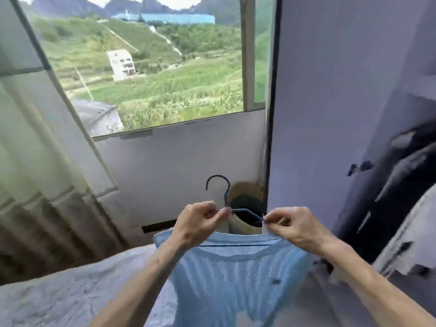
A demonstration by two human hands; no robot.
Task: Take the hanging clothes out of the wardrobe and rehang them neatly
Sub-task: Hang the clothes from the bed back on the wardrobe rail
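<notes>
Head view: I see the blue hanger (227, 199) held over the bed (70, 291). The window wall (179, 161) lies beyond it, the pale wardrobe panel (318, 114) close on its right, and the curtain (35, 138) well to its left. Left hand (200, 220) pinches the hanger's neck and right hand (290, 224) pinches its right arm, hands apart. Blue knit sweater (236, 274) hangs from the hanger. The panel's dark mark (359, 167) is unreadable.

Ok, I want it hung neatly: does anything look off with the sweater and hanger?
Yes: the hanger sticks up bare above the collar of the blue sweater, pinched by left hand and right hand; the shoulders aren't seated.
</notes>
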